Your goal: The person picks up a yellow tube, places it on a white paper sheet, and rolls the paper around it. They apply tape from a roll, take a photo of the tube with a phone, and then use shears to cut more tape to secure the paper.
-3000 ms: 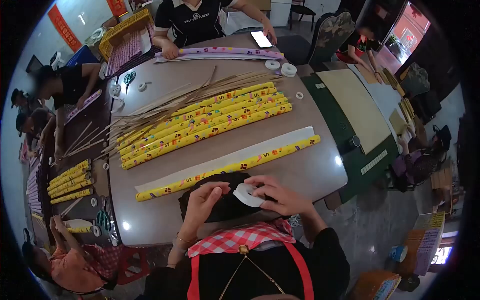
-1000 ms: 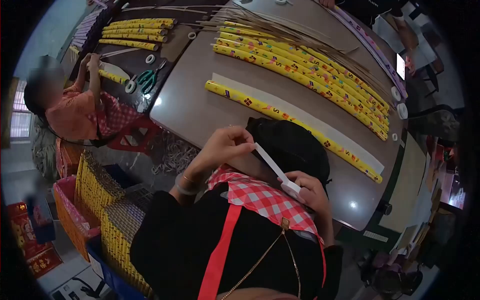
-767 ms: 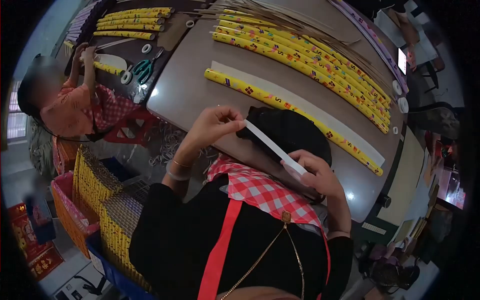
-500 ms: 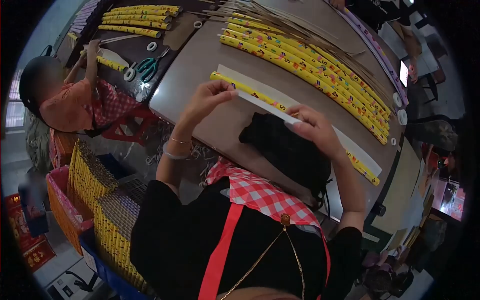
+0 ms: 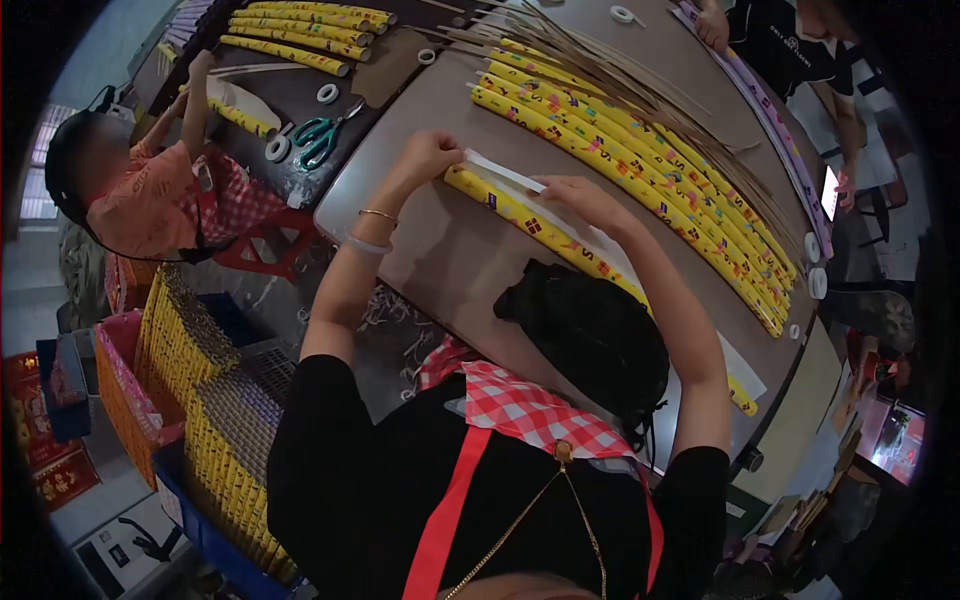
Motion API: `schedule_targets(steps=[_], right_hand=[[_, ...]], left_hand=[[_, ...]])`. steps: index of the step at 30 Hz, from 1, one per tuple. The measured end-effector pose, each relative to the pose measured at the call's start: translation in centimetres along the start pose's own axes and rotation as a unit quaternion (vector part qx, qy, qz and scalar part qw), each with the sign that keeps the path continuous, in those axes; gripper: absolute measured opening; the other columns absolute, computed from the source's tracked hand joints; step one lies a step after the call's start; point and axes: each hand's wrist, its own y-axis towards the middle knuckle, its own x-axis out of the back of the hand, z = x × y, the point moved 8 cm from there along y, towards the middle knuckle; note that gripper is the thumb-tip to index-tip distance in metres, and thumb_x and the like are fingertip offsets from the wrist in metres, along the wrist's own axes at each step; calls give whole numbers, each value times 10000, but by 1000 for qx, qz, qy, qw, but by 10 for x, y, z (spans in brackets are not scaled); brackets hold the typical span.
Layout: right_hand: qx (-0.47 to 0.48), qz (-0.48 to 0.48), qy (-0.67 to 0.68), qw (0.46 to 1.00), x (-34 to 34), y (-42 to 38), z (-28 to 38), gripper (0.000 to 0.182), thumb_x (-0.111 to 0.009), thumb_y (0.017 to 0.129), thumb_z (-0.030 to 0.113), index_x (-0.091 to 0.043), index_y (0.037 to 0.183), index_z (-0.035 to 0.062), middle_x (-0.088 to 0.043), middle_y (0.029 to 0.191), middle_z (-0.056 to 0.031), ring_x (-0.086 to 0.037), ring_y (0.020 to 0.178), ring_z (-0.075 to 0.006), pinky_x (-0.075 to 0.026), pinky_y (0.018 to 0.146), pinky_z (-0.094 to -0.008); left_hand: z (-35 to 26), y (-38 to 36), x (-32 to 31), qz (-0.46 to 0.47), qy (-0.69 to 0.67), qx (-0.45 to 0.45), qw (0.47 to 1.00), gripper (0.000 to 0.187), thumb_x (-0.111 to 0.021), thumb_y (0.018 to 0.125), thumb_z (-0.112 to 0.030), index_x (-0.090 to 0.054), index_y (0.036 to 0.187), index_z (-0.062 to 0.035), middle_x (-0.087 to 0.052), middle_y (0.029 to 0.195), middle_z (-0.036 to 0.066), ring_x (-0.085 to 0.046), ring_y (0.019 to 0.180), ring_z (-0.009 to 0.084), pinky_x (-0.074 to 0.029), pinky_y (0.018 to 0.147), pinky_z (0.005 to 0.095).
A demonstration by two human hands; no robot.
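My left hand is closed, pinching one end of a narrow white strip. The fingers of my right hand are pressed together on the strip's other end. The strip stretches between both hands, just beyond a yellow printed roll lying on the table. White paper extends from the far side of this roll, partly hidden behind my right forearm. A soft black bag-like thing sits at the near table edge, below my right hand.
Several yellow tubes lie beyond my hands under thin brown strips. Tape rolls stand far right. At left, a co-worker sits near green-handled scissors. Crates of yellow tubes are at lower left. Another person stands across.
Both hands have moved away from me, bringing the white strip to the roll's far side. My right hand has turned from palm side to back. The view has shifted slightly.
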Motion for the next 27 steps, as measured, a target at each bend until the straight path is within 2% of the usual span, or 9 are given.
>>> schedule_targets(steps=[2,3,5,15,17,20,21,23,27], right_hand=[[2,-5,-75,997,-3,1,0,442,-438,809,235,-499,1242,170,-566,1133,-109,-510,1005,-196,-363,889,-266],[0,-4,-73,997,-5,-1,0,442,-438,809,235,-499,1242,170,-566,1133,-109,-510,1005,-196,-363,889,-266],[23,-7,-88,996,-8,-6,8,473,-407,824,196,-433,1292,137,-439,1309,-97,-445,1126,-199,-295,974,-267],[32,11,-88,996,-11,-4,6,473,-390,832,185,-416,1303,171,-477,1270,-107,-470,1104,-215,-312,959,-264],[46,-24,-80,995,-8,-5,6,456,-416,822,217,-451,1274,254,-550,1170,-126,-535,989,-233,-380,879,-284],[62,-25,-88,994,-8,-2,4,455,-423,825,227,-444,1278,257,-561,1147,-133,-546,960,-241,-392,858,-291],[63,-26,-88,994,-7,-3,7,455,-423,825,227,-444,1278,257,-561,1147,-133,-546,960,-241,-392,858,-291],[15,6,-112,994,-10,-5,9,465,-391,841,190,-414,1306,182,-488,1249,-135,-471,1103,-214,-317,953,-265],[16,15,-106,994,-11,-2,6,467,-392,844,189,-406,1310,190,-487,1250,-137,-468,1110,-218,-315,955,-267]], left_hand=[[2,4,0,0,18,3,1000,227,-636,720,-214,-646,818,-9,-602,654,48,-546,551,127,-445,501,282],[3,5,0,0,35,4,999,224,-645,708,-223,-656,815,-26,-597,630,61,-552,523,138,-445,482,283],[6,9,-3,0,24,-1,1000,227,-645,703,-223,-660,811,-24,-599,627,60,-556,530,136,-446,486,280],[5,14,-5,2,10,25,1000,232,-669,669,-223,-677,788,-24,-618,622,74,-568,538,138,-454,522,280],[7,17,-4,-14,21,13,1000,229,-671,668,-222,-677,778,-22,-617,618,80,-569,537,142,-454,520,282],[3,13,-2,-23,29,6,999,229,-674,666,-224,-677,766,-18,-616,613,89,-572,537,150,-455,518,285],[2,12,-3,-19,27,9,999,232,-675,665,-227,-678,764,-18,-616,611,91,-575,538,155,-456,519,287],[4,13,-3,-19,27,12,999,239,-676,663,-231,-678,769,-17,-621,619,95,-578,539,162,-458,519,291],[10,14,-4,-28,25,21,999,252,-674,655,-242,-681,776,-21,-633,643,106,-591,557,181,-468,545,300]])
